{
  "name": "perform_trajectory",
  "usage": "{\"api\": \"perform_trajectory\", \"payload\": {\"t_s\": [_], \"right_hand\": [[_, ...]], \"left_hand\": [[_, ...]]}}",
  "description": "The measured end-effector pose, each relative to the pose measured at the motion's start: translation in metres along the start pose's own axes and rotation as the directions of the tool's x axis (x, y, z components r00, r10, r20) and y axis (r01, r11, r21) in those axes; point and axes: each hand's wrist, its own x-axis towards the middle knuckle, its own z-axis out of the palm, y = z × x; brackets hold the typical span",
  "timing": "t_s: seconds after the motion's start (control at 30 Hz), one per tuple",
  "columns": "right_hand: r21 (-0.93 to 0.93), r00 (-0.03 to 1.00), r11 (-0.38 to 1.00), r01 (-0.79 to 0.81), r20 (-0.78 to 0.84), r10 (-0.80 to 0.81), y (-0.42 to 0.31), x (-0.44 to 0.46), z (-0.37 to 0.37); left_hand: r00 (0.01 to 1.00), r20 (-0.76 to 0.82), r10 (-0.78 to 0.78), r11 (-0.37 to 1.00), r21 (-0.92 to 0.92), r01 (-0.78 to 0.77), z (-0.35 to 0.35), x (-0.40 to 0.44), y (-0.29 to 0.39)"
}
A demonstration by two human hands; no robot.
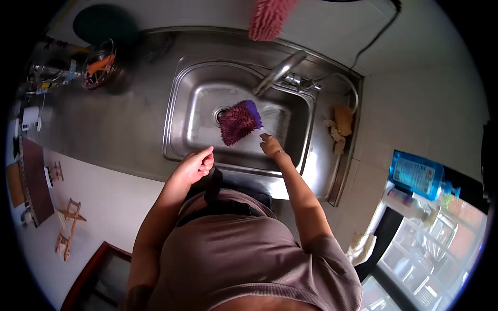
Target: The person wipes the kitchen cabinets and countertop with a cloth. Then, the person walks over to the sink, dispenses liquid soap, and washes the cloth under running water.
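A dark red shaggy mitt [238,124] with a purple cuff hangs over the steel sink basin [199,103], partly hiding the drain. My right hand [271,145] is closed in a pinch at a small pale loop by the purple cuff. To the left of it, my left hand [198,165] is over the sink's front rim, its fingers loosely curled and nothing visible in them. Above the basin reaches the metal faucet [280,73], apart from the mitt.
A pink shaggy item [270,19] hangs behind the sink. Yellowish cloths [341,122] lie at the right corner. A basket with orange-handled items [99,66] stands on the left counter. A blue bottle [415,175] is by the window.
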Motion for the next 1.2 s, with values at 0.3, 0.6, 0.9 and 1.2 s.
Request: {"api": "perform_trajectory", "payload": {"t_s": [0.3,0.6,0.9,1.2], "right_hand": [[0.663,0.587,0.648,0.375,-0.711,0.388,-0.031,0.1,-0.049],[0.67,0.638,0.707,0.226,-0.65,0.412,-0.043,0.106,-0.133],[0.806,0.729,0.471,0.358,-0.556,0.399,-0.013,0.109,-0.133],[0.817,0.722,0.479,0.322,-0.539,0.435,0.026,0.103,-0.034]], "left_hand": [[0.989,0.02,0.149,0.988,-0.039,-0.148,-0.023,-0.008,0.027],[0.993,0.102,0.062,0.99,-0.136,-0.048,-0.028,0.015,0.044],[0.99,0.131,0.046,0.985,-0.17,-0.023,-0.036,0.026,0.049],[0.995,0.074,0.073,0.964,-0.261,-0.051,-0.048,0.023,0.042]]}}
